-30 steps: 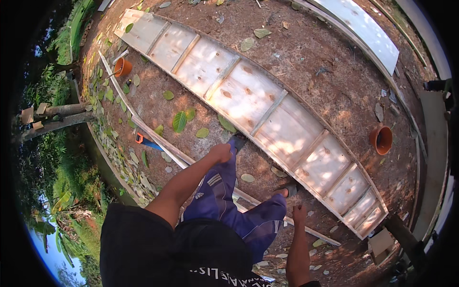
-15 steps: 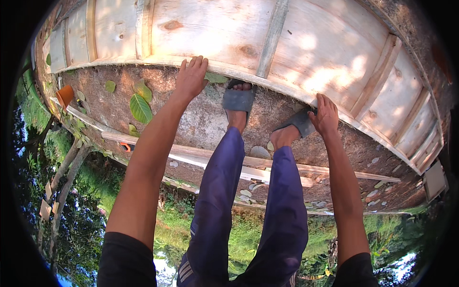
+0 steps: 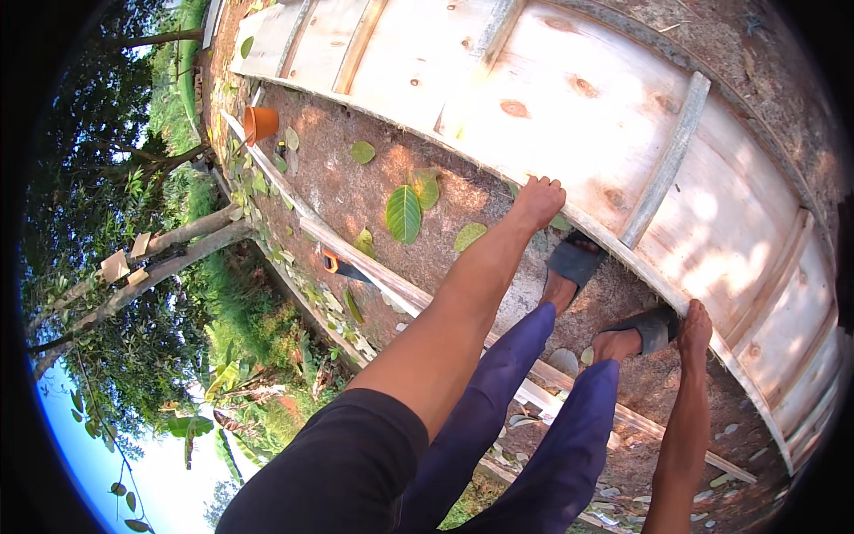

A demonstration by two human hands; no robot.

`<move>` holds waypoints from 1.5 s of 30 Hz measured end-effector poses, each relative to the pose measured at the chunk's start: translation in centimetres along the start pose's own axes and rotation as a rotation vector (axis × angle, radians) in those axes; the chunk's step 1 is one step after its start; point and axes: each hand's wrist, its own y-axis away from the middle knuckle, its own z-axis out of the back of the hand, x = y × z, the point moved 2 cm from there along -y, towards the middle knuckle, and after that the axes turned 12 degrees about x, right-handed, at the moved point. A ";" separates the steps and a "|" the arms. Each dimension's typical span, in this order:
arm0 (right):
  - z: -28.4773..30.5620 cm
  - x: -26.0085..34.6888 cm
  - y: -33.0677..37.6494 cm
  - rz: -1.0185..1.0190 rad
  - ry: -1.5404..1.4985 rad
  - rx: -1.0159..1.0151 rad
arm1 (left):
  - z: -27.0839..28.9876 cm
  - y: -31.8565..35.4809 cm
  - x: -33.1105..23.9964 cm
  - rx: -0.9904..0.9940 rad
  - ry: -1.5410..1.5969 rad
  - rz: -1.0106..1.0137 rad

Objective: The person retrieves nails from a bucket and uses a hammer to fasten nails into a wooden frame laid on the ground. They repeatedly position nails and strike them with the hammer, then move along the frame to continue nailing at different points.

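Long panel across the ground, the person bent over its near edge

The wooden panel [image 3: 569, 116] lies flat on the bare ground [image 3: 356, 196], running from upper left to lower right. The left hand [image 3: 537, 201] sits on its near edge; the right hand [image 3: 694, 325] sits on the same edge, further right. Both sandalled feet [image 3: 614, 294] stand on the ground between the hands, toes under the panel's rim. A plank [image 3: 400, 289] lies behind the feet, roughly parallel to the panel, with a handsaw [image 3: 342, 266] just beside it. Fallen leaves [image 3: 403, 212] lie between plank and panel. A flowerpot [image 3: 260, 122] stands far left, near the panel's far end.
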 end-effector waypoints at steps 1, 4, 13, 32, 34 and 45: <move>1.2 0.0 1.0 -0.015 -0.015 0.040 | 0.9 0.9 -0.7 0.000 0.011 -0.002; 5.3 0.5 3.6 -0.087 -0.042 0.143 | 4.9 4.4 -0.7 0.062 0.136 -0.023; 21.3 2.1 9.7 -0.191 0.013 0.449 | 19.0 14.0 -1.6 0.294 0.162 -0.054; 30.8 4.7 15.1 -0.147 0.035 0.586 | 25.1 21.6 -2.4 0.464 0.343 -0.068; 30.4 5.2 15.5 -0.150 0.014 0.608 | 24.7 21.8 -2.4 0.509 0.332 -0.070; 30.8 6.0 15.5 -0.105 0.000 0.617 | 26.0 23.1 -1.3 0.485 0.326 -0.073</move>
